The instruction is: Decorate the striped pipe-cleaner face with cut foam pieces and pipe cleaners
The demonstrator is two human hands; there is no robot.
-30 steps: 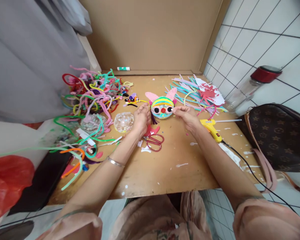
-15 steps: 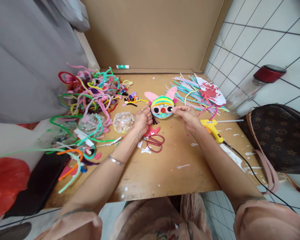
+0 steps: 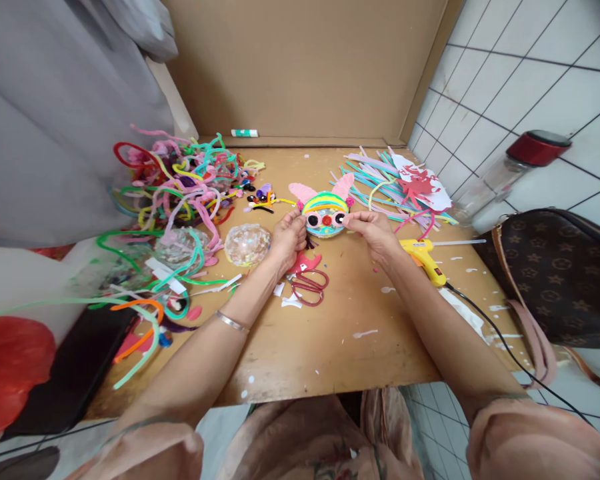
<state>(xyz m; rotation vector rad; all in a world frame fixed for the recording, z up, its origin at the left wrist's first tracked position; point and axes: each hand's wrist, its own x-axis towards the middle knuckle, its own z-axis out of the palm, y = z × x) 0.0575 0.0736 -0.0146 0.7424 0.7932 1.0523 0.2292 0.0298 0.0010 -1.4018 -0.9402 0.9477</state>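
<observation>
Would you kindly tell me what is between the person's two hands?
In the head view, a pink-eared craft face is between the left hand and the right hand.

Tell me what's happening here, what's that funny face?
A person has both hands on a round, clear plastic-looking face with pink ears, black eyes and a red nose. The left hand is at its left edge; the right hand pinches near the right-side eye. Red-handled scissors lie nearer the person on the brown table, and a yellow glue gun lies to the right.
</observation>
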